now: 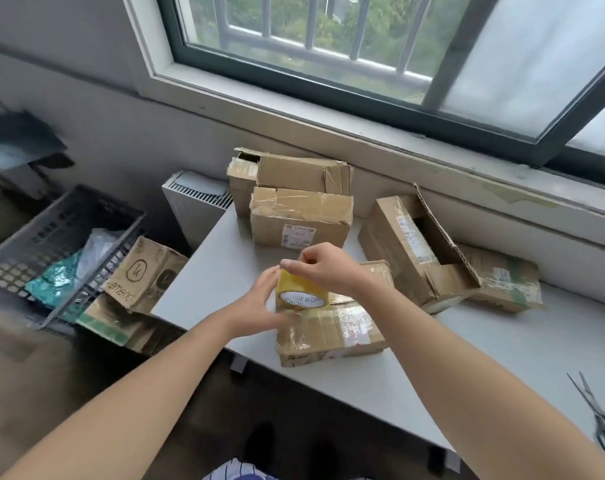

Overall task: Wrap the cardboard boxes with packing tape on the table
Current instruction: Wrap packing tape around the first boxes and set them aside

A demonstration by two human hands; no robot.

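Head view: grey table [502, 344], cardboard boxes [299, 221], barred window [328, 46]

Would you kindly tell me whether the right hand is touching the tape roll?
Touching. The head view shows the right hand pinching the top edge of the tape roll.
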